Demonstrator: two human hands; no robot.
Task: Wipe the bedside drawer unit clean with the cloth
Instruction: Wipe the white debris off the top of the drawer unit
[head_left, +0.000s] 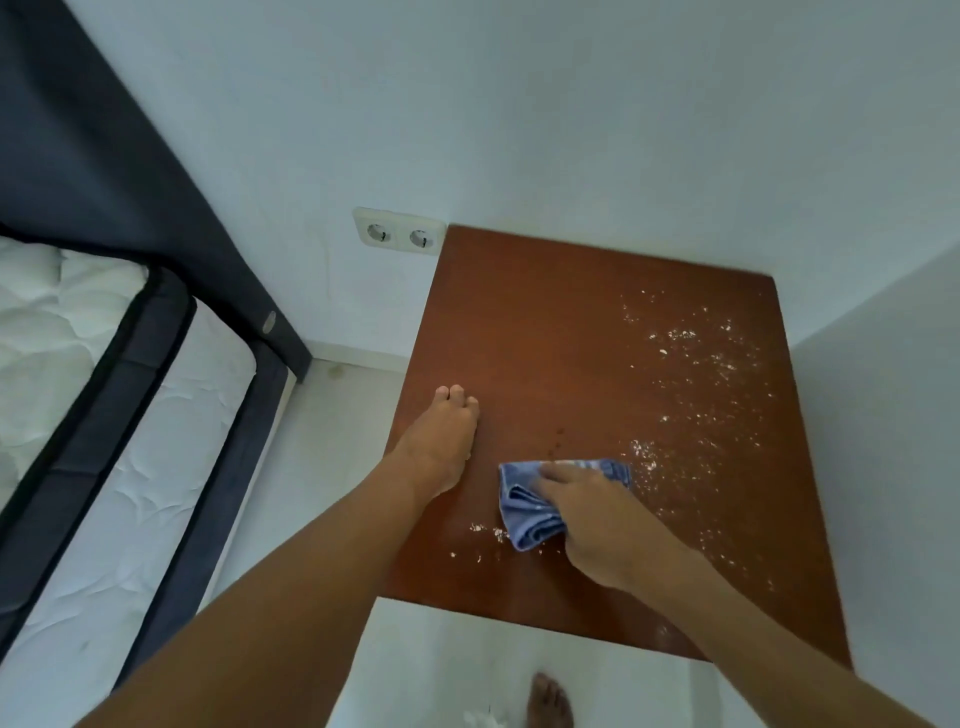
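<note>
I look down on the reddish-brown top of the bedside drawer unit (561, 332). White crumbs and powder (696, 374) are scattered over its right half, with a few specks near the front left. My right hand (597, 519) presses a crumpled blue cloth (524, 512) onto the top near the front centre. My left hand (441, 441) lies flat on the left edge of the top, fingers together and holding nothing. The drawers below are hidden from this angle.
A double wall socket (399, 231) sits just left of the unit's back corner. The bed with a white mattress (78, 395) and dark frame stands at the left. White walls enclose the unit at the back and right. My bare foot (549, 699) is on the floor below.
</note>
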